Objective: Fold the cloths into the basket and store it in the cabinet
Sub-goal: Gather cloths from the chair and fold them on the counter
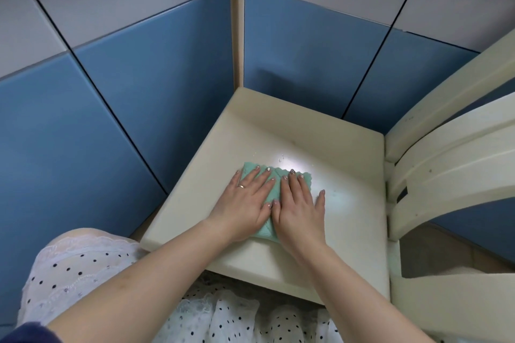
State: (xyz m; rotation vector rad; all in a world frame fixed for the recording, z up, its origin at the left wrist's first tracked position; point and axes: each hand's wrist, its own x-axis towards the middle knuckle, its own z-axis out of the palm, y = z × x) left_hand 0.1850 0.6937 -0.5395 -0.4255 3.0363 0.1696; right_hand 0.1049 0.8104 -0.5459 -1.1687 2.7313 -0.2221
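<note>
now we press the green cloth (274,179) flat on the cream surface (334,153), left hand (245,203) and right hand (298,209) side by side, fingers spread, gripping nothing; its scalloped edge peeks out at twelve o'clock.

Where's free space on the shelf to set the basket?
Bare shelf behind the cloth, up to the blue wall, and right of the right hand toward the cream frame. Crowded at front centre: both hands, left hand, flat on the cloth.
</note>
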